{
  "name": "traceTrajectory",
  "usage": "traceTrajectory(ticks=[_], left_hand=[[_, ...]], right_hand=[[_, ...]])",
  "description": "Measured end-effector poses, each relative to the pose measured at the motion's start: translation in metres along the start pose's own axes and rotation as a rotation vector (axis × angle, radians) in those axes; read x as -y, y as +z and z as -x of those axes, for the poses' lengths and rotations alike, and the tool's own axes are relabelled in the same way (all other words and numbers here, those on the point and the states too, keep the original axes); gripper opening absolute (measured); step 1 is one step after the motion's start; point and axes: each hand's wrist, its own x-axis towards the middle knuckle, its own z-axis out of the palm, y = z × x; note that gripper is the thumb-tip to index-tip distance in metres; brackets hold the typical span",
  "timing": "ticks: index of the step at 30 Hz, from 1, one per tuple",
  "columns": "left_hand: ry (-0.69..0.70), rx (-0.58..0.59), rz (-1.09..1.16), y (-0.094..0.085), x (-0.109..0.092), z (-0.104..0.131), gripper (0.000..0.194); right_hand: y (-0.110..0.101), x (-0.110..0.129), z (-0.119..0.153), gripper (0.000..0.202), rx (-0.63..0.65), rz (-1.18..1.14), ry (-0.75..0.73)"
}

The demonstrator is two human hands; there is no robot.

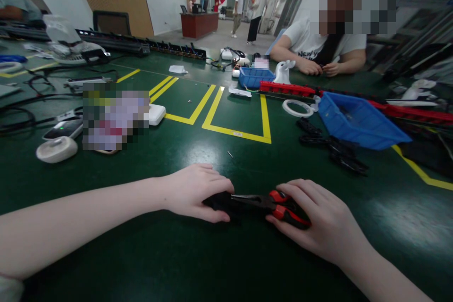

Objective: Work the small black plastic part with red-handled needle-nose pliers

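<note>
My left hand (203, 193) is closed around a black object (224, 204) whose shape is hard to make out against the dark green table. In my right hand (318, 214) are long-nose pliers (279, 207) with red and black handles, the fingers wrapped round the grips. The pliers' jaws point left and reach the black object beside my left fingertips; whether they grip it cannot be told. A small metal pin (230, 154) lies on the table beyond both hands.
Right of centre are a blue bin (361, 120), black cable bundles (332, 146) and a white ring (297, 108). To the left lie a white mouse (56, 149), a blurred-out phone (116, 120) and a white case (156, 114). A person (322, 52) sits across the table (159, 255).
</note>
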Motion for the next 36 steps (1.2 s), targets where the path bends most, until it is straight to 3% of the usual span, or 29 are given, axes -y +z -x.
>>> traceTrajectory(ticks=[36], left_hand=[[0.003, 0.008, -0.022, -0.0011, -0.0007, -0.0005, 0.037]], right_hand=[[-0.0027, -0.0016, 0.002, 0.037, -0.024, -0.017, 0.02]])
